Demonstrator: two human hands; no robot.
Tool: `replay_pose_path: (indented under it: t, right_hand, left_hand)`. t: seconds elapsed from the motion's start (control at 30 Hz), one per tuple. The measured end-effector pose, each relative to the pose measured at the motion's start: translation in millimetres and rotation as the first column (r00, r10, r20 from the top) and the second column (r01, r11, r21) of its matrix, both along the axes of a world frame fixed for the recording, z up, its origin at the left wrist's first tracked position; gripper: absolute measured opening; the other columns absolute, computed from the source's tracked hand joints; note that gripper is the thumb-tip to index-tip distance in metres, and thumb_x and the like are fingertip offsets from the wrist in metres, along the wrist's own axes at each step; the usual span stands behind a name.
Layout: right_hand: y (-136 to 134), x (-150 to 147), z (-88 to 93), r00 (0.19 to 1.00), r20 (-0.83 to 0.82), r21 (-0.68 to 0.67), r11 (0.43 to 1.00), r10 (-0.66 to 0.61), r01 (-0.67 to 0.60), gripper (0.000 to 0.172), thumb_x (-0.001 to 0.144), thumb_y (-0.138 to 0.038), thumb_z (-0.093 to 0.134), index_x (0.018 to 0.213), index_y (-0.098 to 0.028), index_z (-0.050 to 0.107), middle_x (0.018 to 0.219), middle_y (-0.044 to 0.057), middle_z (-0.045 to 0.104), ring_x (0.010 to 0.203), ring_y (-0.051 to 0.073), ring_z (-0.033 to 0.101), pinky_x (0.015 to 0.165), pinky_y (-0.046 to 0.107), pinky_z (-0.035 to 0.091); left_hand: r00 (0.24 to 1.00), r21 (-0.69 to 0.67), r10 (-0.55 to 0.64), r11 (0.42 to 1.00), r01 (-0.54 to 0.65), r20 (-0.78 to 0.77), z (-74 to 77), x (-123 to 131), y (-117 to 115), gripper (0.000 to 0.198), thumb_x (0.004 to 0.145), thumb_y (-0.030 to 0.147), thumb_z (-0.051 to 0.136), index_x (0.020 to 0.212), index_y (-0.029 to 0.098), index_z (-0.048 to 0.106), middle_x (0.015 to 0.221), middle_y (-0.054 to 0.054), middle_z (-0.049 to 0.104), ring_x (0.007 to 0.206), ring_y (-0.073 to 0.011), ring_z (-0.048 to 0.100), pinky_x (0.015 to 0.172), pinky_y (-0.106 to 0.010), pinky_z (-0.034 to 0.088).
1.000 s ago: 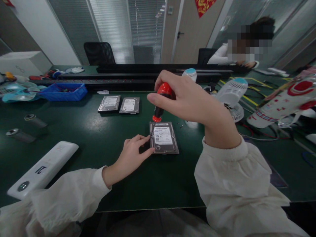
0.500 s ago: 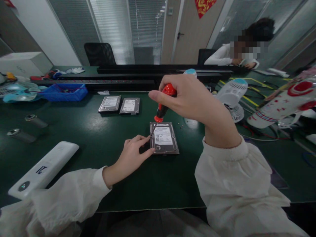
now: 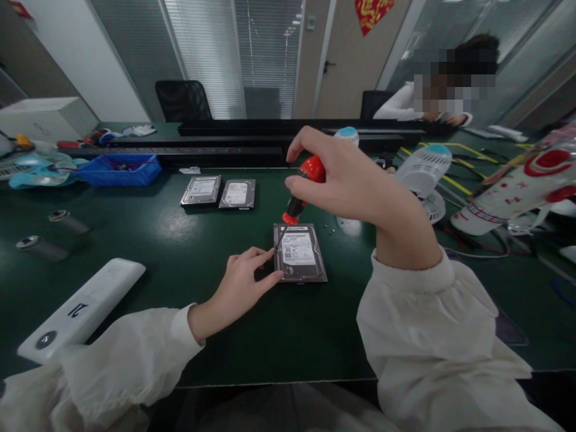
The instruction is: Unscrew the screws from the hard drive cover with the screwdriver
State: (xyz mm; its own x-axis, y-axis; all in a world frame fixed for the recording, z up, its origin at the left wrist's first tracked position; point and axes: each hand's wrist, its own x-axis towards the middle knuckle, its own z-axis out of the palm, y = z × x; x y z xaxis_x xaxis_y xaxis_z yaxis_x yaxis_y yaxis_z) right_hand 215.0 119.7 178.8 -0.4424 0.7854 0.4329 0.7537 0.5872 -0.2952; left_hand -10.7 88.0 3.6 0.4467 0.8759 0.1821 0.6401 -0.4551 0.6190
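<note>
A hard drive with a white label lies flat on the green table in front of me. My left hand holds it at its left edge, with index finger and thumb on the rim. In my right hand is a red and black screwdriver, tilted. Its shaft runs down to the drive's left edge, close to my left index finger. The index finger and thumb are loosened around the handle, whose top rests toward the palm. Several small screws lie right of the drive.
Two more hard drives, one beside another, lie behind. Leftward are a blue tray, two metal cylinders and a white power bank. A small white fan and a patterned bottle stand right. Another person sits at the far right.
The fingers of my right hand have opened a little around the screwdriver handle, the index finger lifting off it. My left hand and the hard drive stay in place.
</note>
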Motion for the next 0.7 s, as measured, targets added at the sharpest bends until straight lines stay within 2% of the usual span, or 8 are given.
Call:
replay_pose_path:
  t: [0.1, 0.17, 0.27, 0.37, 0.47, 0.57, 0.63, 0.7]
  right_hand:
    - [-2.1, -0.4, 1.4, 0.999, -0.026, -0.030, 0.999, 0.035, -0.035, 0.035, 0.088, -0.026, 0.065, 0.121, -0.021, 0.054, 0.095, 0.002, 0.063, 0.075, 0.017, 0.051, 0.068, 0.035, 0.036]
    - [-3.0, -1.4, 2.0, 0.997, -0.043, -0.035, 0.997, 0.064, -0.066, 0.034, 0.088, -0.026, 0.065, 0.119, -0.021, 0.053, 0.095, 0.002, 0.063, 0.075, 0.016, 0.051, 0.068, 0.035, 0.037]
    - [-2.2, -3.2, 2.5, 0.996, -0.045, 0.002, 0.997, 0.075, -0.075, 0.021, 0.092, -0.035, 0.068, 0.104, -0.022, 0.056, 0.092, 0.003, 0.063, 0.075, 0.016, 0.051, 0.068, 0.035, 0.038]
    - [-0.5, -3.6, 3.4, 0.996, -0.048, 0.042, 0.997, 0.070, -0.068, 0.026, 0.094, -0.046, 0.070, 0.092, -0.021, 0.061, 0.086, 0.004, 0.064, 0.074, 0.017, 0.051, 0.067, 0.035, 0.039]
    - [-0.1, -2.0, 4.4, 0.991, -0.057, 0.032, 0.993, 0.117, -0.116, 0.022, 0.094, -0.039, 0.069, 0.105, -0.020, 0.071, 0.096, 0.006, 0.072, 0.077, 0.018, 0.056, 0.070, 0.035, 0.042]
    - [-0.2, -0.8, 3.7, 0.986, -0.067, -0.006, 0.988, 0.155, -0.155, 0.036, 0.094, -0.026, 0.064, 0.128, -0.020, 0.072, 0.108, 0.007, 0.075, 0.082, 0.019, 0.061, 0.074, 0.035, 0.045]
    - [0.3, -1.4, 1.9, 0.984, -0.071, -0.006, 0.986, 0.166, -0.167, 0.038, 0.098, -0.028, 0.060, 0.134, -0.019, 0.071, 0.109, 0.007, 0.075, 0.085, 0.019, 0.063, 0.076, 0.035, 0.045]
    - [1.4, -3.0, -0.3, 0.985, -0.067, 0.029, 0.988, 0.156, -0.155, 0.035, 0.103, -0.039, 0.059, 0.129, -0.019, 0.072, 0.108, 0.008, 0.075, 0.086, 0.019, 0.063, 0.076, 0.035, 0.045]
  left_hand:
    - [1.000, 0.007, -0.005, 1.000, 0.005, 0.001, 0.7, -0.2, -0.5, 0.048, 0.104, 0.048, 0.067, 0.146, 0.025, 0.070, 0.122, -0.007, 0.075, 0.105, -0.0272, 0.071, 0.098, -0.049, 0.052]
    - [1.000, 0.000, -0.004, 1.000, 0.004, -0.002, 1.1, -0.3, -0.6, 0.049, 0.104, 0.048, 0.067, 0.146, 0.024, 0.069, 0.122, -0.008, 0.075, 0.105, -0.0275, 0.071, 0.098, -0.049, 0.052]
    - [1.000, -0.020, 0.005, 1.000, -0.005, -0.013, 2.1, -0.1, -0.8, 0.050, 0.103, 0.048, 0.068, 0.146, 0.022, 0.070, 0.124, -0.008, 0.075, 0.107, -0.0284, 0.071, 0.099, -0.050, 0.052]
    - [1.000, -0.031, 0.012, 0.999, -0.012, -0.015, 3.3, 0.5, -0.8, 0.049, 0.103, 0.046, 0.069, 0.145, 0.022, 0.070, 0.125, -0.008, 0.074, 0.108, -0.0286, 0.071, 0.099, -0.050, 0.052]
    - [1.000, -0.022, 0.007, 1.000, -0.007, -0.006, 3.8, 1.4, -0.6, 0.045, 0.103, 0.043, 0.070, 0.142, 0.021, 0.072, 0.122, -0.008, 0.075, 0.108, -0.0278, 0.071, 0.099, -0.050, 0.051]
    - [1.000, -0.002, 0.007, 1.000, -0.007, -0.014, 3.6, 2.1, -0.3, 0.044, 0.103, 0.042, 0.070, 0.142, 0.020, 0.072, 0.120, -0.007, 0.075, 0.108, -0.0275, 0.071, 0.098, -0.049, 0.051]
    - [1.000, 0.004, 0.007, 1.000, -0.007, -0.020, 3.3, 2.3, -0.1, 0.045, 0.103, 0.042, 0.071, 0.142, 0.020, 0.071, 0.120, -0.007, 0.075, 0.107, -0.0274, 0.072, 0.098, -0.049, 0.051]
    - [1.000, 0.002, 0.010, 1.000, -0.009, -0.018, 2.9, 2.3, -0.1, 0.045, 0.103, 0.042, 0.071, 0.142, 0.021, 0.072, 0.120, -0.007, 0.075, 0.107, -0.0275, 0.072, 0.098, -0.048, 0.051]
